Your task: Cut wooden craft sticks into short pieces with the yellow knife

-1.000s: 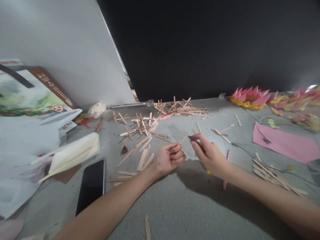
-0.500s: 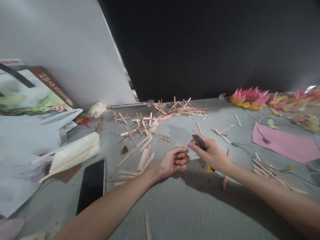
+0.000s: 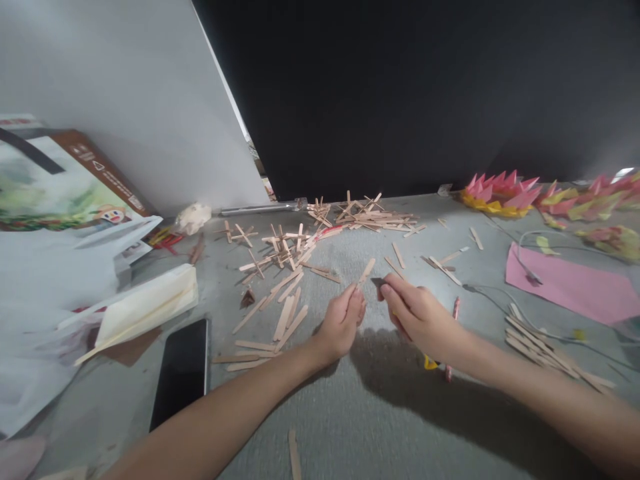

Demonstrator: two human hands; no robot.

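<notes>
My left hand (image 3: 341, 321) is closed around the lower end of a wooden craft stick (image 3: 369, 269), which points up and away from me. In my right hand (image 3: 417, 307) is a utility knife, its dark blade (image 3: 379, 283) showing past the fingers and toward the stick. A small gap seems to lie between blade and stick. Most of the knife's handle is hidden by my palm; a yellow end (image 3: 430, 363) shows below it. Beyond both hands lies a loose pile of craft sticks (image 3: 373, 220), some joined in crosses.
A black phone (image 3: 181, 373) lies left, beside an open notebook (image 3: 150, 303) and a printed bag (image 3: 65, 180). At right are pink paper (image 3: 570, 283), a cable (image 3: 520, 263), more sticks (image 3: 540, 347), a red-and-white pen-like stick (image 3: 453, 333) and pink-yellow paper flowers (image 3: 500, 195). A dark panel (image 3: 425, 93) stands behind.
My hands have drawn slightly apart. The craft stick now stands out clearly from my left hand. My right hand has turned, so the knife blade points left and lower.
</notes>
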